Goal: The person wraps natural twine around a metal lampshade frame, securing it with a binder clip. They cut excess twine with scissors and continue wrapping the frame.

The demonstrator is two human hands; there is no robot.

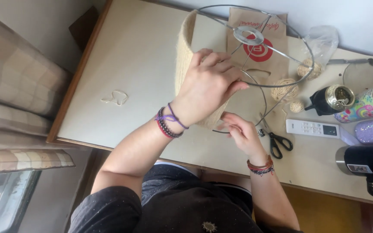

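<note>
A: Where is the lampshade frame (221,64) found, and how is it held?

B: It is stood on the table (126,73), left of the scissors (277,142). Its twine-wrapped side is grasped by the left hand (206,88).

A: And the right hand (240,131)?

B: It is seen below the frame, fingers pinched; what is pinched cannot be told.

Scissors (277,142) lie on the table (126,64), right of the lampshade frame (221,56).
</note>
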